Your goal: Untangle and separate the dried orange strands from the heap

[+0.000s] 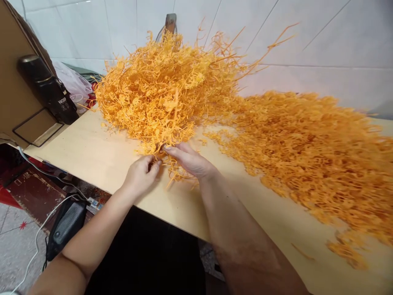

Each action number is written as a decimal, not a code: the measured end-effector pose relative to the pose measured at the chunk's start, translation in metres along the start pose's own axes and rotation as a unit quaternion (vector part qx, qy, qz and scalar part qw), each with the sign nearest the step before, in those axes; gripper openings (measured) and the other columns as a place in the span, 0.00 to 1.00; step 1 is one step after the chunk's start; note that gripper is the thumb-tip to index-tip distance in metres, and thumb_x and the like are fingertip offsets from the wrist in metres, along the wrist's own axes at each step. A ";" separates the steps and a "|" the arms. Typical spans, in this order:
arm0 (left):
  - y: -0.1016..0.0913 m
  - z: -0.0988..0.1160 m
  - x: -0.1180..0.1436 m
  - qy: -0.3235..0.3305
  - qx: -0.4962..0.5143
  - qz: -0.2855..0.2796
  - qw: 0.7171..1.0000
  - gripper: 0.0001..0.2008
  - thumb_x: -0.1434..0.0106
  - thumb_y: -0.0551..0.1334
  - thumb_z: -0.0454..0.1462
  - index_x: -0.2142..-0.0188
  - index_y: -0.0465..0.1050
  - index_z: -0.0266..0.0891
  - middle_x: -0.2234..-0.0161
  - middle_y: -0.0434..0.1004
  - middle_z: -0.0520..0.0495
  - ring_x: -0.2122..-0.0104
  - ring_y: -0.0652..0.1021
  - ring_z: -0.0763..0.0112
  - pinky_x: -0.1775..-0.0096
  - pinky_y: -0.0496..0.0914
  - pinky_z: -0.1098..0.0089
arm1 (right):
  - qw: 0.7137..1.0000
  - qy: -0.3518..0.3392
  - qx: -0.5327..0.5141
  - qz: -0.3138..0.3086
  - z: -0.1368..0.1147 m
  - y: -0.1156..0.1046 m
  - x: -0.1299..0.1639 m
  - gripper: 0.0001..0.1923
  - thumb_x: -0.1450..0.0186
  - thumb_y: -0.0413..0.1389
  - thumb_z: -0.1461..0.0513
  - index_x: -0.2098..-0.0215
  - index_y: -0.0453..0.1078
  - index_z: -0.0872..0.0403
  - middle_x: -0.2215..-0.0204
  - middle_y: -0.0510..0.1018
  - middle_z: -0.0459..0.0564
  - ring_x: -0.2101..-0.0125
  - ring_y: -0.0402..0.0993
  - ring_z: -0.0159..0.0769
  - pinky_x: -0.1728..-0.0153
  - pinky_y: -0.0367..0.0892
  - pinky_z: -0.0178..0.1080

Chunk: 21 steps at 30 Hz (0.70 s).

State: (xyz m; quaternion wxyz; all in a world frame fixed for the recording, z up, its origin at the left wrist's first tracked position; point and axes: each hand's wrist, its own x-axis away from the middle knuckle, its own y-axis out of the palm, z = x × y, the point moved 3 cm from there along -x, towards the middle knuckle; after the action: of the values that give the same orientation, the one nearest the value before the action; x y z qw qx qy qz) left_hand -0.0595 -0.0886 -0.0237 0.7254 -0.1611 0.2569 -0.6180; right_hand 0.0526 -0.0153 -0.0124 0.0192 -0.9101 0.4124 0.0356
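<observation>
A big tangled heap of orange dried-looking sprigs (147, 90) rises on the wooden table in front of me. At its near edge, my left hand (143, 174) pinches a strand of the sprigs between thumb and fingers. Just to the right, my right hand (188, 159) grips some of the same orange sprigs, thumb on top; its other fingers are partly hidden. A few thin stems hang down between the two hands. Over on the right spreads a second, flatter pile of orange sprigs (307, 147).
A black vacuum flask (47, 88) leans by a cardboard box (18, 78) at the left, with a clear plastic bag (72, 82) behind. A black speaker-like box (67, 223) and a white cable (38, 237) lie below the table's (82, 157) left edge. White tiles (285, 45) close off the back.
</observation>
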 end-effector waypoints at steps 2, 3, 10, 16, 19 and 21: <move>0.004 0.006 0.003 0.025 -0.050 -0.015 0.998 0.11 0.39 0.51 0.41 0.76 0.59 0.39 0.77 0.61 0.52 0.75 0.64 0.75 0.70 0.58 0.72 | 0.996 0.028 0.069 0.053 0.003 0.003 -0.003 0.16 0.46 0.56 0.51 0.79 0.64 0.55 0.82 0.67 0.43 0.77 0.62 0.29 0.73 0.61 0.35; 0.005 0.009 0.004 0.032 -0.064 -0.024 0.997 0.12 0.39 0.50 0.41 0.76 0.58 0.39 0.77 0.61 0.52 0.75 0.64 0.74 0.70 0.58 0.72 | 0.991 0.036 0.099 0.087 0.005 0.003 -0.005 0.16 0.46 0.56 0.51 0.80 0.61 0.55 0.84 0.63 0.42 0.79 0.59 0.28 0.76 0.59 0.34; 0.005 0.007 0.005 0.030 -0.002 -0.064 0.998 0.12 0.37 0.47 0.39 0.74 0.61 0.38 0.75 0.64 0.51 0.73 0.66 0.74 0.67 0.61 0.72 | 0.963 0.047 0.191 0.183 0.015 0.004 -0.012 0.16 0.44 0.51 0.53 0.84 0.58 0.53 0.87 0.58 0.42 0.80 0.58 0.30 0.76 0.57 0.35; 0.005 0.016 0.022 -0.074 0.256 -0.097 0.959 0.11 0.38 0.49 0.39 0.74 0.61 0.36 0.82 0.56 0.56 0.81 0.60 0.80 0.75 0.57 0.76 | 0.949 -0.008 0.172 0.265 0.022 -0.004 -0.022 0.15 0.43 0.50 0.52 0.79 0.63 0.54 0.84 0.65 0.47 0.72 0.67 0.37 0.69 0.63 0.39; 0.004 0.035 0.041 -0.085 0.307 -0.225 0.921 0.11 0.40 0.54 0.41 0.74 0.63 0.35 0.80 0.61 0.54 0.80 0.63 0.82 0.75 0.60 0.77 | 0.935 -0.039 0.141 0.324 0.026 -0.018 -0.023 0.16 0.41 0.49 0.50 0.75 0.65 0.54 0.80 0.69 0.49 0.67 0.70 0.40 0.65 0.65 0.41; -0.006 0.039 0.043 -0.098 0.311 -0.222 0.919 0.10 0.43 0.56 0.41 0.72 0.66 0.34 0.77 0.66 0.52 0.78 0.67 0.81 0.74 0.63 0.77 | 0.946 -0.051 0.129 0.293 0.027 -0.021 -0.021 0.16 0.41 0.49 0.49 0.73 0.66 0.53 0.78 0.71 0.49 0.64 0.70 0.41 0.63 0.66 0.42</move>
State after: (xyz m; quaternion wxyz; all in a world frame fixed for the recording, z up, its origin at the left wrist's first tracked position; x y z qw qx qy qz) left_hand -0.0375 -0.1355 0.0037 0.6050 -0.0402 -0.0627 -0.7927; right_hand 0.0536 0.0161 -0.0374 0.1461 -0.7359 0.6604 0.0328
